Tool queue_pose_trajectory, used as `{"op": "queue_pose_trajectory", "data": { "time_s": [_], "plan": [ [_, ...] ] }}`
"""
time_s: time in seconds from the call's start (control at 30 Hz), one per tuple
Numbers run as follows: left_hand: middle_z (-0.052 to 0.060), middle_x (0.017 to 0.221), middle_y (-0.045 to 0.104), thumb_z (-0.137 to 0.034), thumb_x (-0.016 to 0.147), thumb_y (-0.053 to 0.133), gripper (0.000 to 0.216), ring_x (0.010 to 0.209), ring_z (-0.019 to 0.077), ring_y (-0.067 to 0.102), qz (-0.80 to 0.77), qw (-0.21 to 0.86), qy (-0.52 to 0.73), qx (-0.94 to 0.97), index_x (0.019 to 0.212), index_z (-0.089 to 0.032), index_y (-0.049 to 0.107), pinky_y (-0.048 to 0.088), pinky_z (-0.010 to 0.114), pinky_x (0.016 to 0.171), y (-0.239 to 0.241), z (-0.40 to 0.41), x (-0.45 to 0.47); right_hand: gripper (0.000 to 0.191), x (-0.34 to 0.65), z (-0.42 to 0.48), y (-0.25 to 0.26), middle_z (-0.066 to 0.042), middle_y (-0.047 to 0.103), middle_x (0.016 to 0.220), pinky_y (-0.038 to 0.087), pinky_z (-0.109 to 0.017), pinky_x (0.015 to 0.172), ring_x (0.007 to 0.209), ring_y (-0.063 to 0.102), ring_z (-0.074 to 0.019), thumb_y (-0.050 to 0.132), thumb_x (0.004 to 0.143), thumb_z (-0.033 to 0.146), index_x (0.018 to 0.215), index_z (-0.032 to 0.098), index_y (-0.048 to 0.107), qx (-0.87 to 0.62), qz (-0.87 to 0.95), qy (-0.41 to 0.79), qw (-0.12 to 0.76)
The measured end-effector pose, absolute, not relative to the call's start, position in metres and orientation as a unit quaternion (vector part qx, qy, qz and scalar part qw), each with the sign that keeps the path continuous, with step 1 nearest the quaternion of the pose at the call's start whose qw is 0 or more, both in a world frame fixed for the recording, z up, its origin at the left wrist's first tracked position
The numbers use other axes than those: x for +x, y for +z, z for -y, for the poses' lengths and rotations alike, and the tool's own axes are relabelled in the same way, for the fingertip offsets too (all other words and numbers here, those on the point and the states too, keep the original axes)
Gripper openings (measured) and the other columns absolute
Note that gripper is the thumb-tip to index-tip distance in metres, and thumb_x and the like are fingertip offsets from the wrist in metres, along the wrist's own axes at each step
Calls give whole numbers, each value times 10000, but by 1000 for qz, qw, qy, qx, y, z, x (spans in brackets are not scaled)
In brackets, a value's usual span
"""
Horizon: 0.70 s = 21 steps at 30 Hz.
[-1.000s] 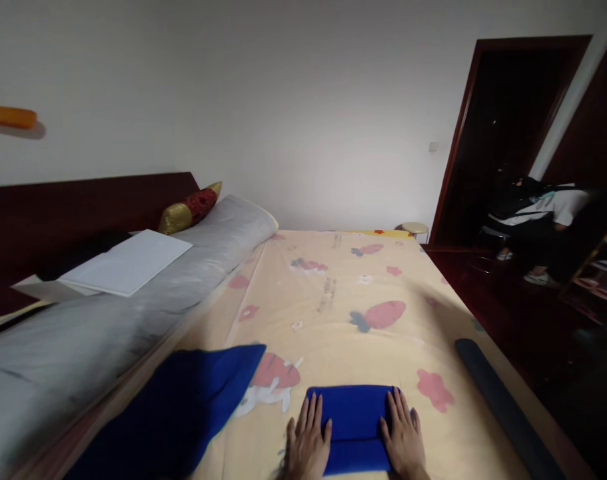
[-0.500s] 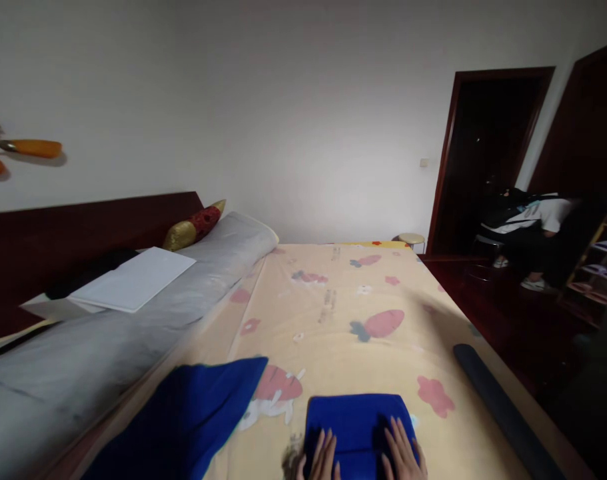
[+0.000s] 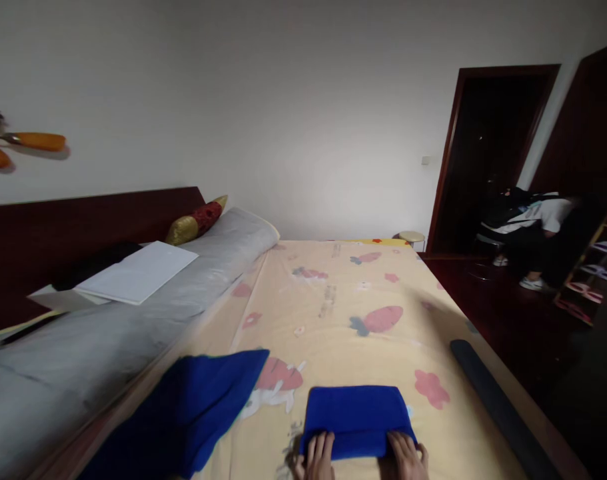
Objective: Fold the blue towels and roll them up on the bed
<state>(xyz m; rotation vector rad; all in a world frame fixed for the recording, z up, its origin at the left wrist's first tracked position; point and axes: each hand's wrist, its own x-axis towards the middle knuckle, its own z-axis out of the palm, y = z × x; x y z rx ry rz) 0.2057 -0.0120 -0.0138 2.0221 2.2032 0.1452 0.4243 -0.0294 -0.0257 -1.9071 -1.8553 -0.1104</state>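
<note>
A folded blue cloth point(image 3: 356, 417) lies flat on the yellow bed sheet point(image 3: 343, 320) with strawberry and flower prints, close to the bottom edge of the view. My left hand point(image 3: 319, 457) and my right hand point(image 3: 407, 459) sit at its near edge, one at each near corner. Both hands have their fingers curled over that edge, gripping it. Only the fingers and knuckles show; the rest is cut off by the frame. A second, unfolded blue cloth point(image 3: 193, 407) lies spread to the left.
A long grey pillow point(image 3: 133, 313) runs along the dark headboard, with a white board point(image 3: 138, 270) and a red-gold cushion point(image 3: 196, 220) on it. A dark roll point(image 3: 498, 407) lies on the bed's right edge. Another person point(image 3: 528, 230) crouches near the dark doorway.
My hands slid back from flat on top of the folded cloth to its near edge and curled around it. The view shifted slightly.
</note>
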Motion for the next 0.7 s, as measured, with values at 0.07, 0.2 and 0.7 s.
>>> {"op": "queue_pose_trajectory", "data": {
  "time_s": [0.07,0.2,0.7],
  "plan": [
    [-51,1415,529,-36,748,366,674,1336,197,423,-721,102,31,684,1304,-385,519,311,455,1071,1,1,202,304,427,17,-16,-84,716,1037,342,-459,961,1009,614,-293,528,740,238,995,233,692,-675,702,-32,225],
    [6,1412,537,-52,827,276,612,1363,177,390,-707,109,24,698,1339,-297,502,199,444,1152,16,-4,193,318,432,-3,10,-113,722,1003,252,-520,1066,1103,583,-315,461,767,142,968,177,705,-677,720,21,154],
    [18,1505,398,-406,936,288,506,1394,217,341,-692,29,76,718,1418,-285,384,245,470,1139,15,-9,200,613,428,-8,5,-88,405,1478,243,-473,1140,1395,322,-251,249,954,542,1400,160,430,-650,733,111,164]
  ]
}}
